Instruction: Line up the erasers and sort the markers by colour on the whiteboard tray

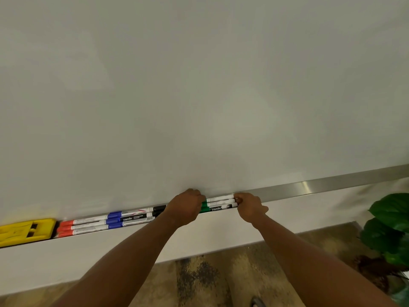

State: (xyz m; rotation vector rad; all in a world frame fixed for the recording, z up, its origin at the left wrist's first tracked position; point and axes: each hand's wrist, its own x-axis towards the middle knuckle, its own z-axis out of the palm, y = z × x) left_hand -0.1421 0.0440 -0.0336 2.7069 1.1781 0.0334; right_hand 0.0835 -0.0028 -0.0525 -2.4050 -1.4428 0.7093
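On the whiteboard tray markers lie end to end in colour groups. Red-capped markers lie at the left beside a yellow eraser. Blue-capped markers follow, then black-capped markers, partly hidden by my left hand. Three green-capped markers lie between my hands. My left hand is curled over their green cap ends. My right hand has its fingers pinched against their white tail ends.
The white board fills the upper view. The tray runs bare to the right of my right hand. A leafy green plant stands at the lower right. Speckled floor shows below the wall.
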